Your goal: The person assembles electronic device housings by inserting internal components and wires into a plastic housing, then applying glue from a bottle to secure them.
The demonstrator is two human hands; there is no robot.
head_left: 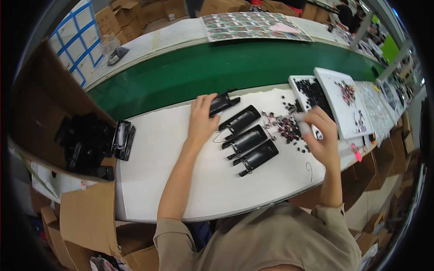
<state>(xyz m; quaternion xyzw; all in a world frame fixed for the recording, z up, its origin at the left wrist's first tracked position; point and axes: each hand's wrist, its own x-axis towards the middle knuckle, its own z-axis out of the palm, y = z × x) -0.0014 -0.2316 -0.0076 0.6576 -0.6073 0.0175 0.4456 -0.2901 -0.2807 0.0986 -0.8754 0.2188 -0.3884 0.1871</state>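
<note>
My left hand (pixel 202 118) is closed on a glossy black plastic housing (pixel 221 105) at the far end of the row. Nearer to me, three similar black housings (pixel 255 156) lie side by side, slanted, with thin wires at their ends. My right hand (pixel 323 140) is over the right edge of a loose pile of small black parts with red wires (pixel 285 125). Its fingers are bent together in a pinch, with pale covers on the fingertips. Whatever is between them is too small to make out.
On the left, a cardboard box (pixel 63 108) holds several black housings, with another black housing (pixel 123 140) by its edge. White trays (pixel 337 101) of small parts stand at the right. A green conveyor belt (pixel 181 70) runs behind the white work surface (pixel 181 203).
</note>
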